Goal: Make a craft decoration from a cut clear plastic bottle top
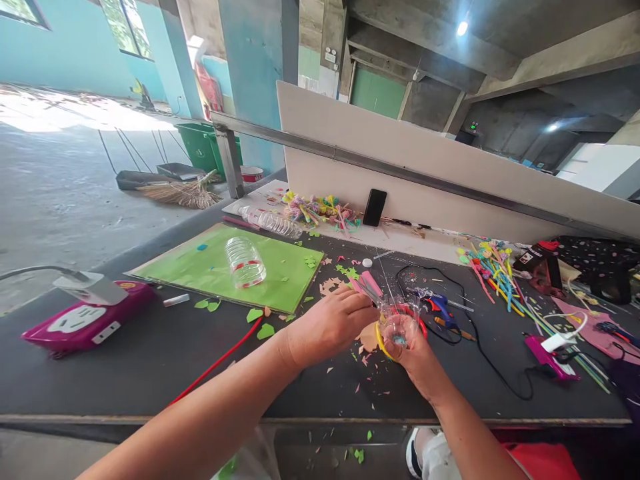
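My right hand (413, 347) is wrapped round the lower part of a clear plastic cup-like piece (399, 323) with a red and yellow ring about it. Close beside its rim, my left hand (345, 320) has its fingers pressed together; what they pinch, if anything, is too small to name. Pink-handled scissors (369, 287) lie just beyond the left fingers. A cut clear bottle piece (245, 263) rests on a green sheet (175, 267) to the left. Green and pink paper scraps are scattered around my hands.
A blue glue gun (443, 310) with a looping black cable lies right of the cup. Magenta power strips (85, 320) sit at both sides. Behind are a phone (375, 207), a plastic bottle (273, 221), coloured pipe-cleaner bundles (493, 267) and a white board (425, 173).
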Available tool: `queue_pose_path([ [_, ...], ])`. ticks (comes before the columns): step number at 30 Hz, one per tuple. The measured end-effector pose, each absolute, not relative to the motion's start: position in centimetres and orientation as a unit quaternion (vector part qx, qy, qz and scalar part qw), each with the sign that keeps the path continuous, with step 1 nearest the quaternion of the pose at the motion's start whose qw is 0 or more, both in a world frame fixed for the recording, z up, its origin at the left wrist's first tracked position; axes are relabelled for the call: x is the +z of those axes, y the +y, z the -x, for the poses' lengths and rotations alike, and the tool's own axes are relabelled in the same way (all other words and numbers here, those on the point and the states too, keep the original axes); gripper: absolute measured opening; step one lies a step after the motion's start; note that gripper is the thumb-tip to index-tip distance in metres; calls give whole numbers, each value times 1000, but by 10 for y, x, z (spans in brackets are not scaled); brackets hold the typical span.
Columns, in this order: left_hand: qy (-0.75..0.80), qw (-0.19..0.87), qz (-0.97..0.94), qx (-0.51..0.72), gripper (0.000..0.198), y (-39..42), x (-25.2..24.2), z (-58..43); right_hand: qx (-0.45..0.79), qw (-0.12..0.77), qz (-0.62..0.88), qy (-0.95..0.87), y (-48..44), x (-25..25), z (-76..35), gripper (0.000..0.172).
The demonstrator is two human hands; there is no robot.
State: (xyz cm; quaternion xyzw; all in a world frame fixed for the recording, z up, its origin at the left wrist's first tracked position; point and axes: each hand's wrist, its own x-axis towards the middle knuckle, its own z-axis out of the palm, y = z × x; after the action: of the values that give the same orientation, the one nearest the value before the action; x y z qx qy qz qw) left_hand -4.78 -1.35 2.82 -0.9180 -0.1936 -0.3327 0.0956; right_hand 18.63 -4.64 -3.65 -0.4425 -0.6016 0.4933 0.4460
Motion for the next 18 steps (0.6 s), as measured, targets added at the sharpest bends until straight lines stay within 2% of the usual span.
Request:
queue_pose_path([
  [5, -204, 83, 915, -337, 33, -12, 25, 46, 442, 426, 470, -634, -47, -34, -186, 48],
  [14, -206, 8, 896, -394, 20, -11, 29, 40, 413, 452, 476, -631, -41, -51, -191, 49],
  [18, -213, -63, 888, -402, 20, -9, 30, 38, 391, 462, 487, -630, -40, -53, -193, 52],
])
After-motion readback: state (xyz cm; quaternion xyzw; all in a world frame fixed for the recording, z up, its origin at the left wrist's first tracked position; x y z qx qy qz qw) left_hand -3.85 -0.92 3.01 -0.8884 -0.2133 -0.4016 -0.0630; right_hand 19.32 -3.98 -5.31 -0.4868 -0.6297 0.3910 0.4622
